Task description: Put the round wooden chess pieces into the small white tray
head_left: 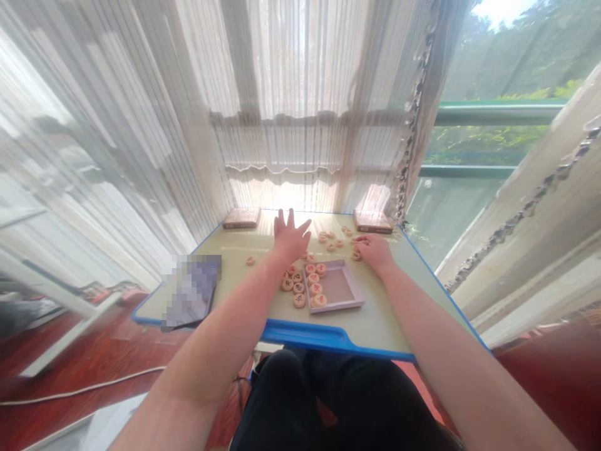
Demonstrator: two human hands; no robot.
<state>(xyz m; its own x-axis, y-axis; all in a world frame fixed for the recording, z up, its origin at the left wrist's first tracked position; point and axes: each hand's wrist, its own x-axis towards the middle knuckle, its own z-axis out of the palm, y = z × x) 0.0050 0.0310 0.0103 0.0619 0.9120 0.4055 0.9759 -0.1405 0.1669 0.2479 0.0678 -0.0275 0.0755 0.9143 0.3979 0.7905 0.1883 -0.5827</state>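
My left hand (290,235) is stretched forward over the small table (235,275), fingers spread and holding nothing, above scattered round wooden game pieces (299,287) with red characters. My right hand (372,249) rests on the table to the right with fingers curled around some pieces (355,254); what they grip is hard to make out. A shallow grey square tray (334,287) lies between my forearms, with several pieces (315,279) along its left side.
Two flat wooden boxes stand at the far corners, one on the left (241,217), one on the right (372,220). A dark tablet (191,292) lies at the table's left. More pieces (331,238) lie further back. Curtains and a window surround the table.
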